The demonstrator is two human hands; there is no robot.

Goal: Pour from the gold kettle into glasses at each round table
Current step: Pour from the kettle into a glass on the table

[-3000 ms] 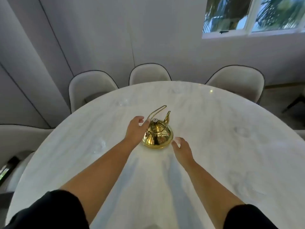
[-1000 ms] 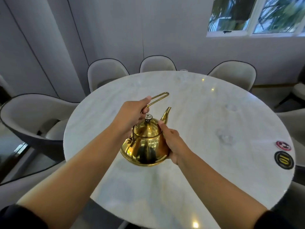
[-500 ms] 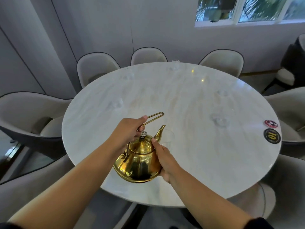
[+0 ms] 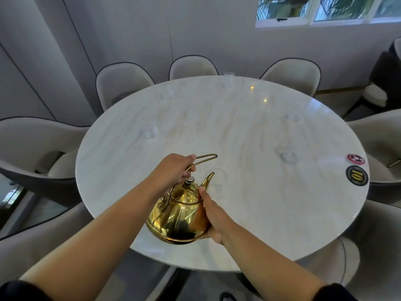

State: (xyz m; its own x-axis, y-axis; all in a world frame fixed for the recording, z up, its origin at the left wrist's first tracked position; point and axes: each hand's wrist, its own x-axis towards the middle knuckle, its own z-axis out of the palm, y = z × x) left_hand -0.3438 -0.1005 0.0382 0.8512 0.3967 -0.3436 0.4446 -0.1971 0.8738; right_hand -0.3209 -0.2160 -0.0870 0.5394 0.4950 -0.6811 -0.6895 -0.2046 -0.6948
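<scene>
The gold kettle (image 4: 180,216) hangs in the air above the near edge of the round marble table (image 4: 238,135). My left hand (image 4: 173,170) grips its wire handle from above. My right hand (image 4: 213,216) cups the kettle's right side and bottom. The spout points at a clear glass (image 4: 217,181) standing just beyond it. Other clear glasses stand around the table: one at the right (image 4: 287,155), one at the left (image 4: 149,131), one at the far edge (image 4: 229,78). No liquid is visible at the spout.
Grey upholstered chairs (image 4: 121,81) ring the table. Two round discs lie at the right edge, a red one (image 4: 355,159) and a black one (image 4: 357,175). A wall with a window is behind.
Three seconds ago the kettle stood on the table between my hands. Both hands took hold and lifted it; it now hangs lower and nearer me, spout by the near glass.
</scene>
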